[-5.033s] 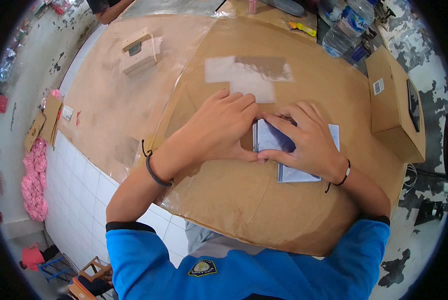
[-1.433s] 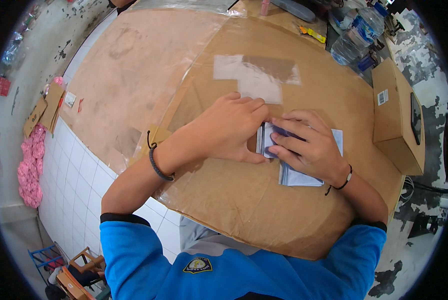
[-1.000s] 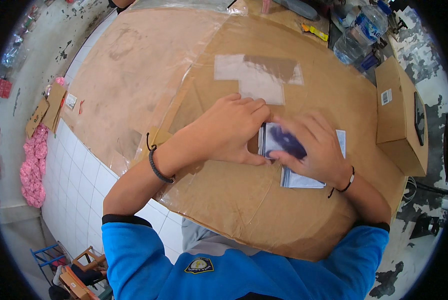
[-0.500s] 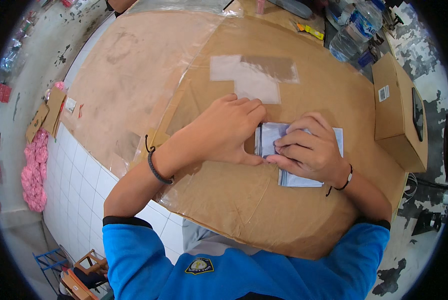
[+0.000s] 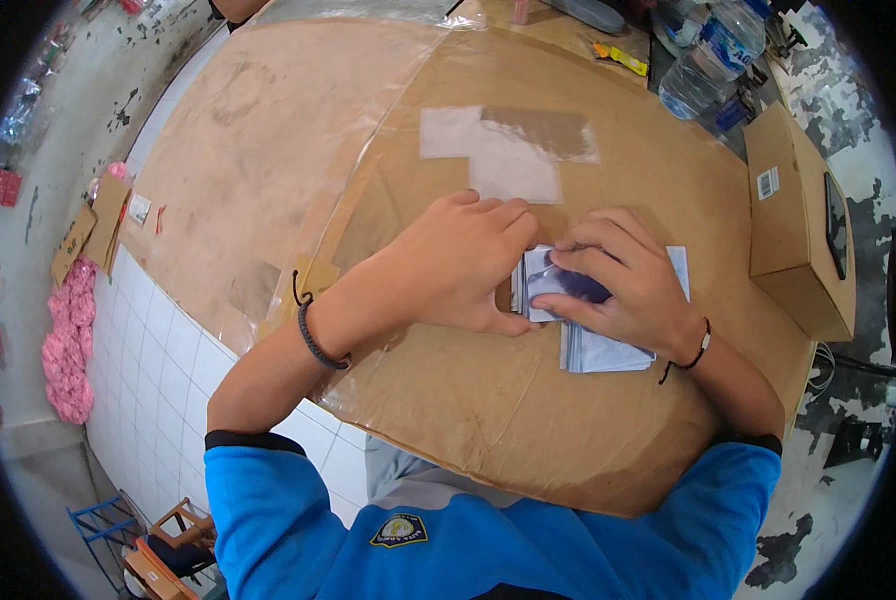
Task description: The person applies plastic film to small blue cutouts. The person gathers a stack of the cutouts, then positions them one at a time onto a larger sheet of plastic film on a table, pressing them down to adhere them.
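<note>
A small stack of white, glossy sheets (image 5: 539,269) lies on the brown table under my hands; whether they are paper or plastic I cannot tell. My left hand (image 5: 465,262) braces its left end, thumb at the near corner and curled fingers at the far corner. Over the top sheet, my right hand (image 5: 628,282) is open, its thumb and fingers apart and tips touching the surface. A dark patch shows between them. More white sheets (image 5: 603,352) lie under and beside my right hand, partly hidden by it.
Beyond my hands, clear film pieces (image 5: 513,165) lie flat on the tabletop (image 5: 448,400). A cardboard box (image 5: 783,215) with a phone (image 5: 835,228) on it stands at the right. A large water bottle (image 5: 710,62) and a yellow packet (image 5: 623,60) are at the far right.
My right hand's bunched fingertips have spread apart over the stack, with the thumb and fingers now separated and a dark patch visible between them. My left hand stays nearly in place.
</note>
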A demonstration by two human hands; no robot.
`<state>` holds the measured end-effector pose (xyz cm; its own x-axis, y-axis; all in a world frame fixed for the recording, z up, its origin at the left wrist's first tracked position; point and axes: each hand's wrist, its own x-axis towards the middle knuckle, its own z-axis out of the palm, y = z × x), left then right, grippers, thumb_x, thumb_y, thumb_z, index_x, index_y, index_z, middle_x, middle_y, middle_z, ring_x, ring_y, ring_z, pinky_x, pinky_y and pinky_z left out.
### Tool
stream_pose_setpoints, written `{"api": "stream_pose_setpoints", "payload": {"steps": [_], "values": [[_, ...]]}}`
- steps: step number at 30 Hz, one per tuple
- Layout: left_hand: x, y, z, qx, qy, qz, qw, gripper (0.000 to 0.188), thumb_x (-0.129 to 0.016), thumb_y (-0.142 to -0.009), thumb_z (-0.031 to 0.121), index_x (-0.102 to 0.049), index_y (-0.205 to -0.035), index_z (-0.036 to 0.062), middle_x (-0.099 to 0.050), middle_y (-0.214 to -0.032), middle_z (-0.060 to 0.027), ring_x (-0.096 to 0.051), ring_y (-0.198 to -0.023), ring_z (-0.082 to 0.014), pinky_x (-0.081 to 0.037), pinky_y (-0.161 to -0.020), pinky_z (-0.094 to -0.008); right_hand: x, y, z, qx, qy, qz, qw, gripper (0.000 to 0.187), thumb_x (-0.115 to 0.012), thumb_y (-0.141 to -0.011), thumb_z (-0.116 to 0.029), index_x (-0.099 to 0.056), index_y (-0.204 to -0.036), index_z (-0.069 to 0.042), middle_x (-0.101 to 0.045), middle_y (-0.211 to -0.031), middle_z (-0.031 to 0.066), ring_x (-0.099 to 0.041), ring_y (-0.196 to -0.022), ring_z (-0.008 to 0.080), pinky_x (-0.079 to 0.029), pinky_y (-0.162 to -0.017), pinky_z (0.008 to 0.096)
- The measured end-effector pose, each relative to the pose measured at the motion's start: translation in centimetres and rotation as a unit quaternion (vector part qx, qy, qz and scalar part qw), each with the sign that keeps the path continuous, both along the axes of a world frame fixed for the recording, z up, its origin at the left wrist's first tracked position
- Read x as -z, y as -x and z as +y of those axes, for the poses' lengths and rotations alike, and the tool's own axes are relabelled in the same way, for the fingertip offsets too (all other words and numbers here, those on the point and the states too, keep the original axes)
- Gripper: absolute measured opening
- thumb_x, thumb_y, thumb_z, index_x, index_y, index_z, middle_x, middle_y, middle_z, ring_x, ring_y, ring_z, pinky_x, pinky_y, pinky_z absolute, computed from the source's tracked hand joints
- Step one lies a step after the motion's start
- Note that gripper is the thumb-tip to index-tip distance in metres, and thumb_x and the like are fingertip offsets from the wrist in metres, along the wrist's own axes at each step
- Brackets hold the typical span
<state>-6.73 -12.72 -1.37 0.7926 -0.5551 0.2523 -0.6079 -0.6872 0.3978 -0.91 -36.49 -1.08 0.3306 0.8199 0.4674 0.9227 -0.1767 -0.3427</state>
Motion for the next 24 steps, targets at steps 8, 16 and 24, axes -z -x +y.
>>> {"api": "stream_pose_setpoints", "payload": {"steps": [8, 16, 24], "values": [[-0.1, -0.3, 0.2, -0.007, -0.005, 0.010, 1.000, 0.061, -0.084, -0.067, 0.046, -0.059, -0.102, 0.0035, -0.062, -0.095, -0.0140, -0.064, -0.090, -0.0336, -0.048, -0.077, -0.0425, -0.5, 0.3, -0.5, -0.018, -0.001, -0.086, 0.996, 0.047, -0.088, -0.072, -0.041, -0.070, -0.099, -0.007, -0.067, -0.107, 0.0086, -0.060, -0.100, 0.0294, -0.050, -0.088, 0.0430], [0.1, -0.3, 0.2, -0.008, 0.003, -0.007, 1.000, 0.064, -0.083, -0.069, 0.051, -0.059, -0.104, 0.0034, -0.062, -0.094, -0.0131, -0.065, -0.089, -0.0333, -0.050, -0.076, -0.0423, -0.8, 1.1, 0.4, 0.094, 0.062, 0.019, 0.993, 0.066, -0.086, -0.069, -0.054, -0.070, -0.111, -0.005, -0.061, -0.106, 0.0130, -0.056, -0.100, 0.0322, -0.044, -0.093, 0.0431], [0.1, 0.0, 0.0, -0.013, 0.000, -0.016, 1.000, 0.062, -0.082, -0.070, 0.051, -0.062, -0.103, 0.0025, -0.061, -0.091, -0.0127, -0.064, -0.085, -0.0334, -0.050, -0.073, -0.0419, -0.4, 0.5, -0.1, 0.054, 0.036, 0.039, 0.997, 0.059, -0.090, -0.067, -0.044, -0.072, -0.108, -0.006, -0.059, -0.098, 0.0108, -0.055, -0.094, 0.0299, -0.046, -0.085, 0.0407]]}}
